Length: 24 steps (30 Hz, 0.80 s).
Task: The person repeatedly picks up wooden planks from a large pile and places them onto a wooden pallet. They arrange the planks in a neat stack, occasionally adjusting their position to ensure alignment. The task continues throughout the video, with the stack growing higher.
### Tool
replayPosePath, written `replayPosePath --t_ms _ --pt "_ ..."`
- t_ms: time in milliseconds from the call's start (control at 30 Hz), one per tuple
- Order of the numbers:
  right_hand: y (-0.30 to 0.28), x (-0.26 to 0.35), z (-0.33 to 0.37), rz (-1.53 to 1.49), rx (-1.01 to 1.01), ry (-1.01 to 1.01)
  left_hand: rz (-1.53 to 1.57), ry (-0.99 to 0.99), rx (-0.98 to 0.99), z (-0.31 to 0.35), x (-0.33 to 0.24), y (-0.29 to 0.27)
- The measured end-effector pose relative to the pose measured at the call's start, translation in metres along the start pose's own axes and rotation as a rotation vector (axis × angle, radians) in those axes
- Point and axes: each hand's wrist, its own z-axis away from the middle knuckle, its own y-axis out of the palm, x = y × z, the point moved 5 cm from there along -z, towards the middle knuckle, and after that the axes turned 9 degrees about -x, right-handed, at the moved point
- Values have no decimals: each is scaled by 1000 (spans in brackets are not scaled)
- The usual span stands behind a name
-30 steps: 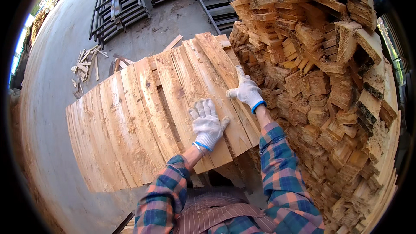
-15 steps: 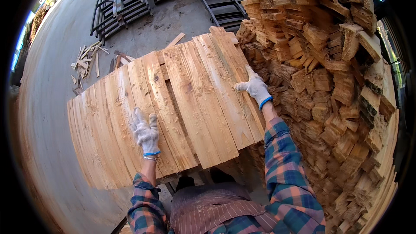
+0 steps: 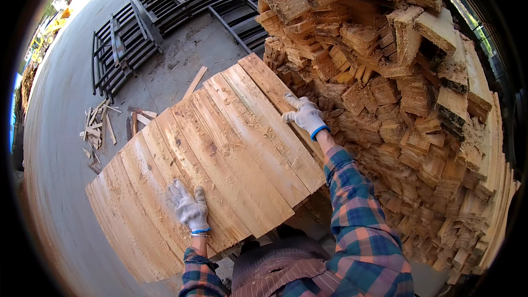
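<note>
A row of pale, rough-sawn wooden boards [image 3: 220, 143] lies side by side in front of me, strewn with sawdust and chips. My left hand [image 3: 188, 206], in a whitish knit glove with a blue cuff, rests flat on boards left of the middle, its fingers stretched out and thumb apart. Farther off to the right, my gloved right hand [image 3: 307, 114] presses on the rightmost board [image 3: 269, 83] near its outer edge. Its thumb and forefinger are spread; the other fingers are partly hidden. A dark line separates this board from its neighbour.
A tall stack of cut wood pieces [image 3: 379, 104] rises close on my right. Dark metal racks [image 3: 126, 44] stand on the concrete floor [image 3: 60, 132] beyond the boards. Scrap sticks [image 3: 98, 126] lie at the left, and a yellow vehicle [image 3: 49, 30] stands far off.
The gaps among the middle boards have closed, and their near ends line up more evenly. My right hand has shifted left along with the right-hand boards. The view has turned somewhat.
</note>
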Motion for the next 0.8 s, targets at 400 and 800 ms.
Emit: replayPosePath --t_ms 400,800 --pt "-25 40 37 241 -263 -79 218 -64 166 -18 -18 -9" --pt "-260 -19 334 -126 -844 -228 1636 516 198 -84 -239 -230"
